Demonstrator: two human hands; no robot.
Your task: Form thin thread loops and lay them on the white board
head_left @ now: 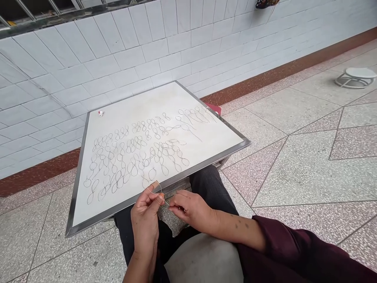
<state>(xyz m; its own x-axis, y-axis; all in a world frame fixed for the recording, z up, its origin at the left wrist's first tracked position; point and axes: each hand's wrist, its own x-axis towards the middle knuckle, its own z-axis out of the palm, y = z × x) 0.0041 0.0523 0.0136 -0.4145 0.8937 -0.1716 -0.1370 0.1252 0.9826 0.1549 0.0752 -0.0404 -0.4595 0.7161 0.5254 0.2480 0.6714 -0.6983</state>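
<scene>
At the near edge of the table point(88, 204), over the person's lap: a thin wire point(159, 195) is held between both hands. Left hand point(145, 220) fingers pinched narrow on the wire's looped end, thumb up against the table's metal rim. Right hand point(190, 208) fingers closed on the other end, just beside the left. On the white tabletop, rows of figure-eight wire loops point(138, 157) lie flat. A small white-and-red object point(101, 113) sits near the far corner. A stool point(356, 76) stands on the terrazzo floor point(309, 169), well apart.
</scene>
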